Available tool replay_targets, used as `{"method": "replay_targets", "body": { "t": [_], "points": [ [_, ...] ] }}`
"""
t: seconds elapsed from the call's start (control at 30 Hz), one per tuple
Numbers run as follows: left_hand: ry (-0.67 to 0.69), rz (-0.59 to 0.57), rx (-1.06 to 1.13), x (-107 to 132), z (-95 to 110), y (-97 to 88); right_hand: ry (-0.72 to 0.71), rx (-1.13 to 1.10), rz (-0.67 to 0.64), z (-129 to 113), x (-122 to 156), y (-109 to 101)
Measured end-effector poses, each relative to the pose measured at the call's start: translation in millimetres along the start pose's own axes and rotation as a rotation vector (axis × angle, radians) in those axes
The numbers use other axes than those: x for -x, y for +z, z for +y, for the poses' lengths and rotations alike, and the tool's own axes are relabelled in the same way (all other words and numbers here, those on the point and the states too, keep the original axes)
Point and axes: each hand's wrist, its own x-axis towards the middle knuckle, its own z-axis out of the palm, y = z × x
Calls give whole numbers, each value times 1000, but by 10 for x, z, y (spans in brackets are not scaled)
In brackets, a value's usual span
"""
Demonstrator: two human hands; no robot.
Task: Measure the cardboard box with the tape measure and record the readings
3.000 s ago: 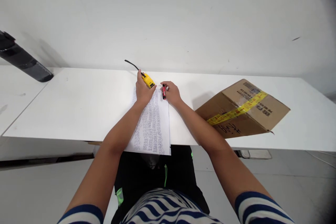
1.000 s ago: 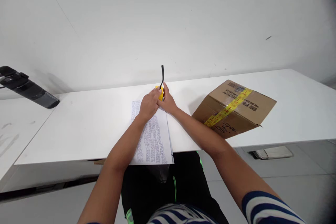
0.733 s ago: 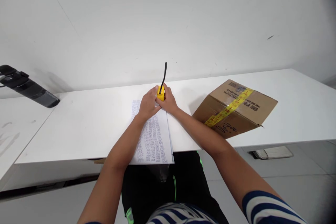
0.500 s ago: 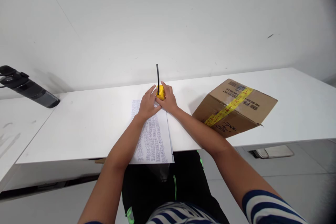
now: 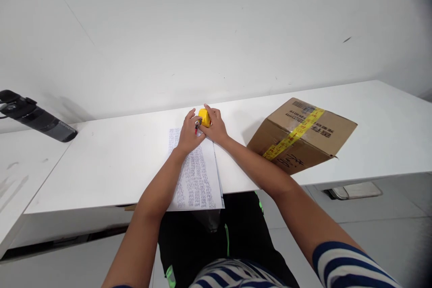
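A small yellow tape measure (image 5: pixel 204 117) is between my two hands, over the top end of a written sheet of paper (image 5: pixel 197 180). My right hand (image 5: pixel 216 128) is closed around its right side, fingers over the case and thumb below. My left hand (image 5: pixel 189 132) is at its left side, fingers curled at a small metal and red part that shows between thumb and forefinger. The fingertips partly hide that part. The sheet lies lengthwise toward me, covered in rows of handwriting, with other sheets under its right edge.
A cardboard box (image 5: pixel 324 137) with yellow printed tape stands to the right, by my right forearm. A black and grey bottle (image 5: pixel 43 119) stands at the far left on the white table (image 5: pixel 104 162). Behind is a white wall; below right lies a pale flat item (image 5: pixel 359 190).
The tape measure has been turned in my hands. Its black strap, upright before, no longer shows, and the metal and red part has come into view by my left fingers.
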Motion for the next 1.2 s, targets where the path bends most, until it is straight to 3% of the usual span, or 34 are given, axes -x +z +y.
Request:
{"method": "replay_targets", "body": {
  "t": [0.5, 0.8, 1.2],
  "points": [
    [109, 44, -129, -43, 52, -100, 34, -68, 11, 9, -12, 5],
    [31, 114, -229, -38, 50, -43, 194, -188, 134, 44, -82, 14],
    [50, 60, -252, -23, 83, -67, 135, -165, 98, 23, -55, 4]
  ]
}}
